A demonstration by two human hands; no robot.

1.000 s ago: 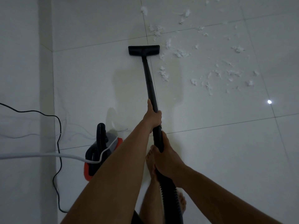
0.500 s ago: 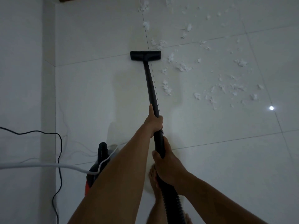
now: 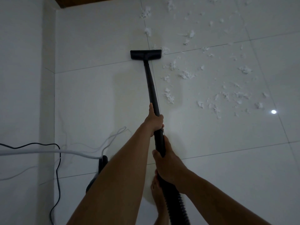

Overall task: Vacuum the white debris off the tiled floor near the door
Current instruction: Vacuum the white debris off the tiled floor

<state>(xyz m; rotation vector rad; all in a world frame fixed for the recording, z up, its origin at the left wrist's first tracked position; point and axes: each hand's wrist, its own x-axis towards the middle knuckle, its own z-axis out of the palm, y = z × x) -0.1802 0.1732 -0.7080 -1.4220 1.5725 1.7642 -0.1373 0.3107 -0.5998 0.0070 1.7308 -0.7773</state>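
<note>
Your left hand (image 3: pixel 154 120) is wrapped around the black vacuum tube (image 3: pixel 151 85) partway along it, thumb lying along the tube. Your right hand (image 3: pixel 168 161) grips closer to you, where the tube meets the ribbed hose (image 3: pixel 177 207). The nozzle (image 3: pixel 145 54) sits flat on the tiled floor (image 3: pixel 97 98), its right end just beside the nearest bits of white debris (image 3: pixel 186 74). The debris lies scattered to the right of the tube and beyond the nozzle, toward a strip of brown door (image 3: pixel 90 0) at the top. The vacuum body (image 3: pixel 100 166) is partly hidden behind your left forearm, with a white cable (image 3: pixel 48 151) and a black cable (image 3: pixel 56 168) trailing beside it. Your bare foot (image 3: pixel 158 192) shows beside the hose.
</note>
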